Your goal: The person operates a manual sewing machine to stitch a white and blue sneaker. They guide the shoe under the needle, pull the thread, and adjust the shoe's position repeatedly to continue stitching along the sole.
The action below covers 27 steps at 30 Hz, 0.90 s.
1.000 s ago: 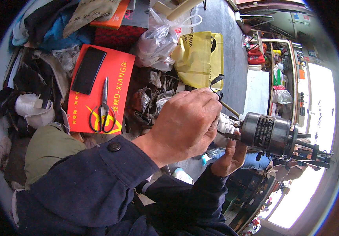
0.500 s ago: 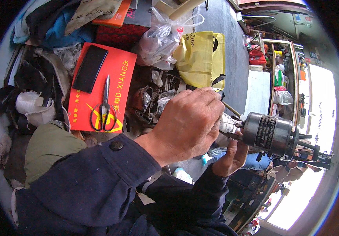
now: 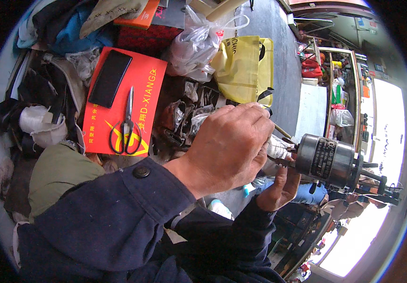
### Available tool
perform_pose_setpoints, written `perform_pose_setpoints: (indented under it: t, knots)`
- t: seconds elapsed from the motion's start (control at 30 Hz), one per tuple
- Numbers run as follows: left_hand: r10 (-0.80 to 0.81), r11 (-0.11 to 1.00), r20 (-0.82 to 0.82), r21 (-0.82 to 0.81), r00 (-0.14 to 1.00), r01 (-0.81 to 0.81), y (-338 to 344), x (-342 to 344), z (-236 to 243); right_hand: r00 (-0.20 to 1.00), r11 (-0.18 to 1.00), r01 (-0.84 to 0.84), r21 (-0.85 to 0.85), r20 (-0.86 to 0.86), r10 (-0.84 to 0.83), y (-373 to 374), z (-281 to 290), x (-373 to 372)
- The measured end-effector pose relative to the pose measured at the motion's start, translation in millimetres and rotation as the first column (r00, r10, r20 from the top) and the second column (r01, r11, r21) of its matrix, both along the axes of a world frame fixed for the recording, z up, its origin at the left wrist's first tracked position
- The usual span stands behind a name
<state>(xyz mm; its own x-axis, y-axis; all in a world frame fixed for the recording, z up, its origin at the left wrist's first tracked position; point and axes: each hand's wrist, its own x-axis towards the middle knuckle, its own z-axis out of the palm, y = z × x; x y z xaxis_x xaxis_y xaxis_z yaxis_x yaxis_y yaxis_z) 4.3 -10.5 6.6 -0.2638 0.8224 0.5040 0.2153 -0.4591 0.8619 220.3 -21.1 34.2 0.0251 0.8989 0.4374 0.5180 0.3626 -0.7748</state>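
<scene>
Left hand (image 3: pixel 229 148) was clenched, fingertips hidden; anything inside couldn't be seen. Right hand (image 3: pixel 278 192) sat beside the metal cylinder (image 3: pixel 324 159), grip unclear. Cylinder lay rightward, its far-end fittings (image 3: pixel 382 184) muddled against glare.

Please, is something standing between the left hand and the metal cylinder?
Yes: in this view, a dark part lies in the gap between the left hand and the cylinder, with the right hand just below. Whether it blocks the way, I cannot tell.
</scene>
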Motion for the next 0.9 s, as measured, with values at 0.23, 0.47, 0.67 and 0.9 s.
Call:
perform_pose_setpoints:
  t: [0.23,0.47,0.67,0.9]
  knots:
    - [0.032,0.999,0.011,0.021,0.999,-0.032,0.5,1.8,0.1,1.0,1.0,-0.03,-0.003,0.003,0.03,-0.2,1.3,1.8]
    - [0.028,0.999,-0.012,0.019,1.0,-0.028,1.0,1.3,0.9,1.0,1.0,-0.022,0.006,0.009,0.022,-0.8,2.1,-1.0]
    - [0.041,0.999,0.001,0.034,0.999,-0.041,1.5,1.7,1.1,1.0,1.0,-0.006,0.016,0.02,0.006,-1.0,3.6,-2.1]
    - [0.023,0.999,0.002,0.029,1.0,-0.023,0.7,0.1,1.6,0.998,1.0,0.0,0.019,0.055,-0.001,-1.5,3.4,-1.1]
